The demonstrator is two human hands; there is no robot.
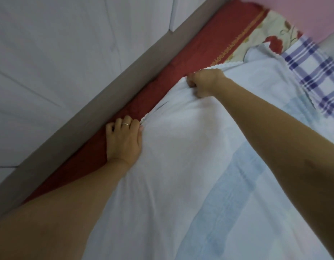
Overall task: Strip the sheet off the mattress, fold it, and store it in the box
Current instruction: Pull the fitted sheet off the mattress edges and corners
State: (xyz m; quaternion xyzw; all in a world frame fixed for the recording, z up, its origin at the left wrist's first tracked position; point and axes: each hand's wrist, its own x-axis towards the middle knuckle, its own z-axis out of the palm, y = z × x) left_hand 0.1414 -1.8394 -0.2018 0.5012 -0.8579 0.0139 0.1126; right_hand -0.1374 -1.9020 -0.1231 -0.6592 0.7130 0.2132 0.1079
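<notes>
The bare left forearm (55,209) lay lowest, along the left margin of the pale blue-white cotton sheet (181,166), which was spread over the red quilted mattress (196,47). At the sheet's left hem the left hand (123,141), wearing a thin silver ring (125,124), gripped the gathered scalloped edge. Farther along that hem the right hand (203,84) was clenched round a bunch of the sheet. Left of the sheet ran a grey bed rail (87,102). Past the sheet's far end lay a cream floral cloth (274,29) and a blue-checked white cloth (312,68).
</notes>
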